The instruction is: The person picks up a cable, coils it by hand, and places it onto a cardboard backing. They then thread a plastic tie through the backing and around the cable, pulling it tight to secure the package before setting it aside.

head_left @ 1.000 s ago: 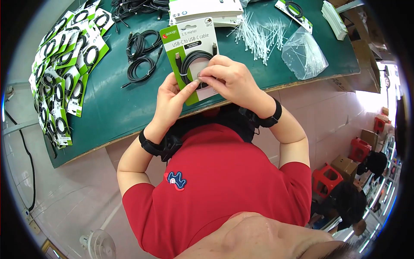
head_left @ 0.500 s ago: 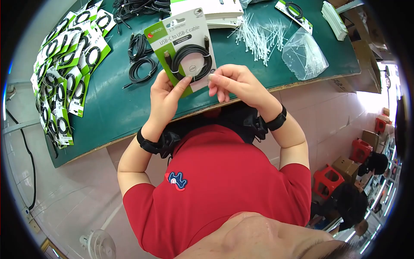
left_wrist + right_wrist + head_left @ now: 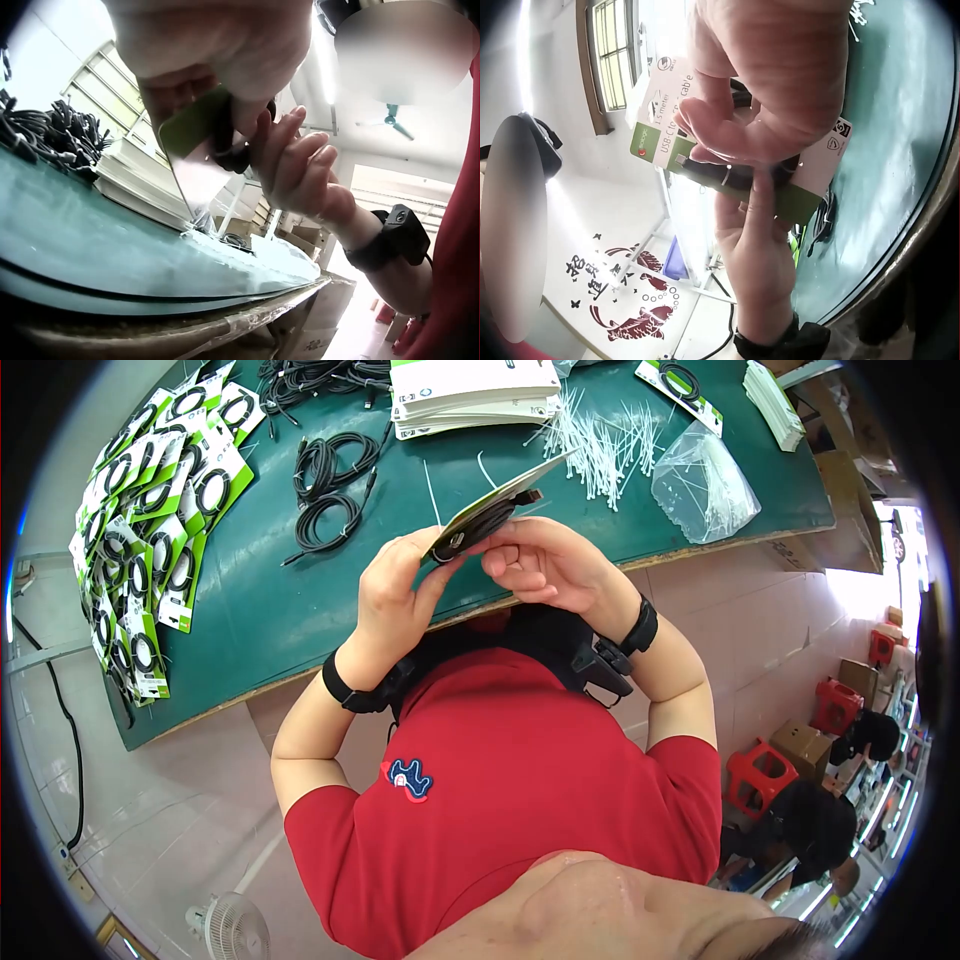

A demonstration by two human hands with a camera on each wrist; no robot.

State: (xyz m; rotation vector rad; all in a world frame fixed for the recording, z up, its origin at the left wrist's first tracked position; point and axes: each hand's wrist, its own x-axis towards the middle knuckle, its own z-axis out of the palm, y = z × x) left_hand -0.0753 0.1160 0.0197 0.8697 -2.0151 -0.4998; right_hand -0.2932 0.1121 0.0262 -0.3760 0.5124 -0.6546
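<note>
In a tiled room (image 3: 735, 615), over green table (image 3: 250, 610), left grip (image 3: 392, 585) pinches carded cable (image 3: 486, 520), right grip (image 3: 562, 565) unclear.

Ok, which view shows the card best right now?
The right wrist view: it faces the printed side of the card, so some text and the coiled cable show, though the right hand covers the middle. The head view catches it nearly edge-on; the left wrist view shows it blurred and partly hidden.
</note>
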